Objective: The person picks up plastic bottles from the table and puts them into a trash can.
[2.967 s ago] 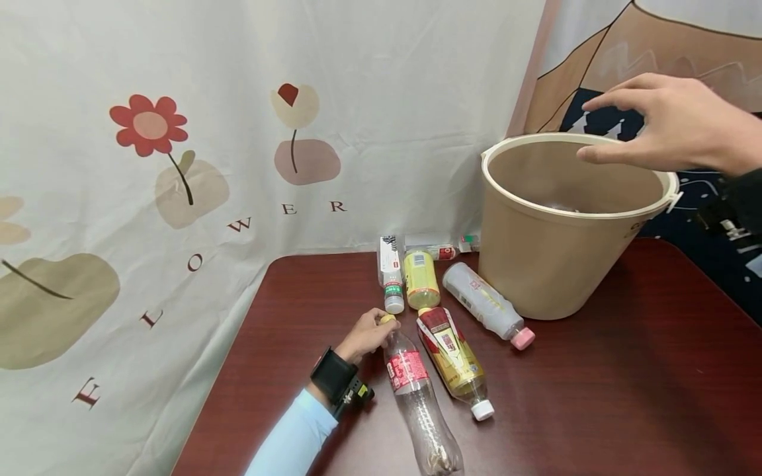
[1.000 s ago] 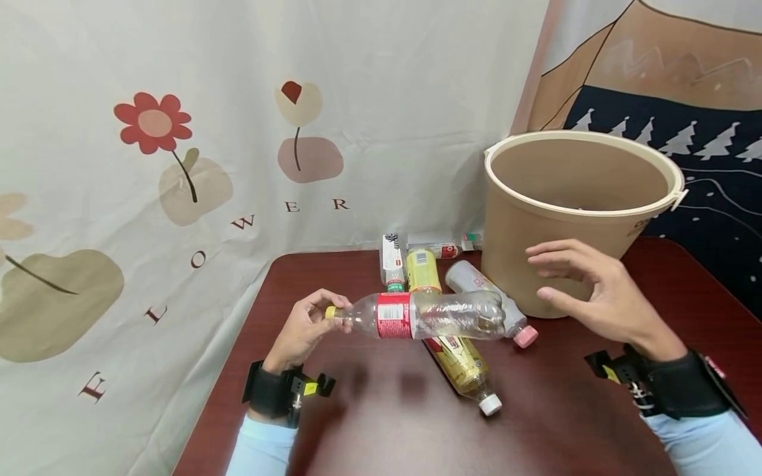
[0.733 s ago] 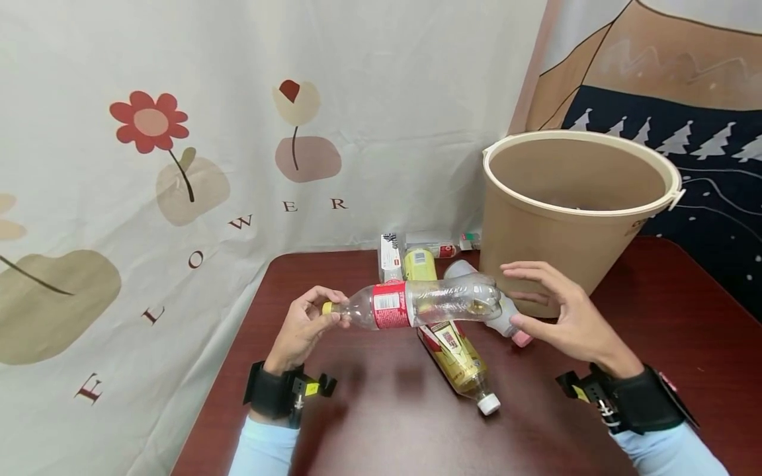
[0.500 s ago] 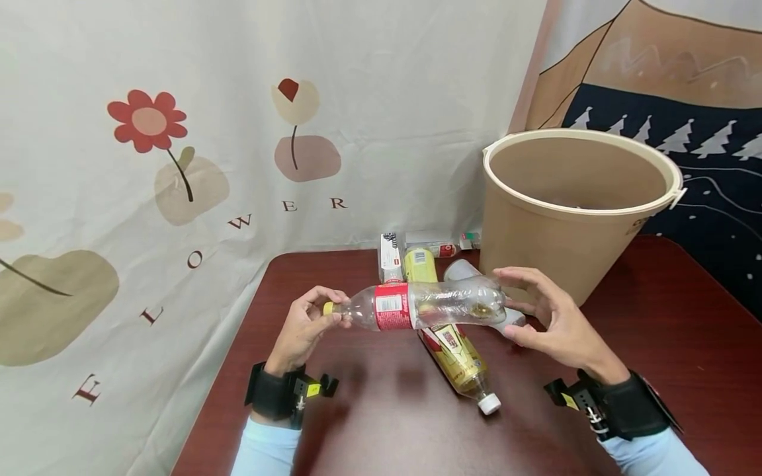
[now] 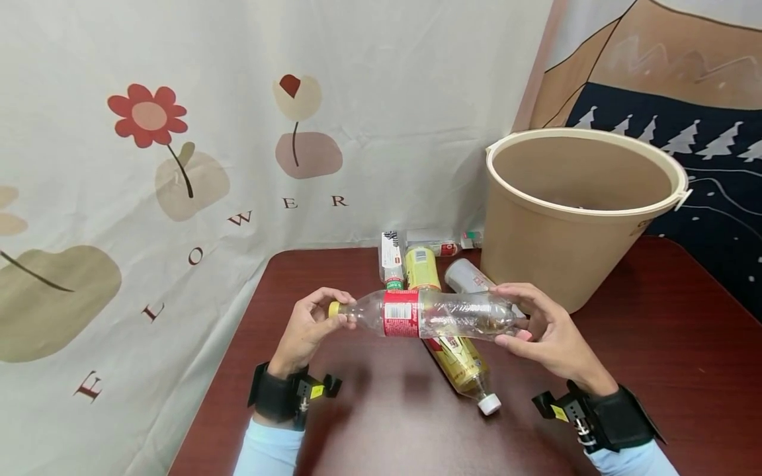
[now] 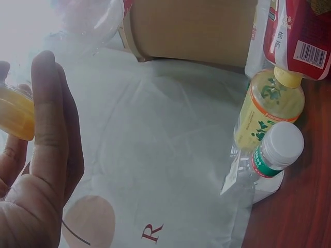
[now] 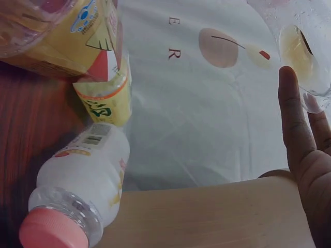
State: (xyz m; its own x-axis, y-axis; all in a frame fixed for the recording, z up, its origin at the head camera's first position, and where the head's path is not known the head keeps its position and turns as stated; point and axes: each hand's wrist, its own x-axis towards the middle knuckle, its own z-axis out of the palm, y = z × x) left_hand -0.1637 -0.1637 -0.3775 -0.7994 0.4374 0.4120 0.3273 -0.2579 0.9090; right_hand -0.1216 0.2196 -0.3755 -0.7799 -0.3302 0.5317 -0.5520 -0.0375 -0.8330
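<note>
Raised from the table (image 5: 381,430) since three seconds ago, the clear bottle (image 5: 452,314) lies level in mid-air, its yellow cap (image 5: 335,309) at nine o'clock pinched by the left hand (image 5: 306,330), its base at three o'clock gripped between thumb and fingers of the right hand (image 5: 556,337), which has come down from above the bucket (image 5: 542,258). Bottle body is thin, glossy plastic, dimpled toward the base, with a red label (image 5: 401,314) bearing a white barcode panel. Bucket, at two o'clock from it, is smooth beige plastic, tapering below a thick round rim; table surface is reddish-brown with a soft sheen.
</note>
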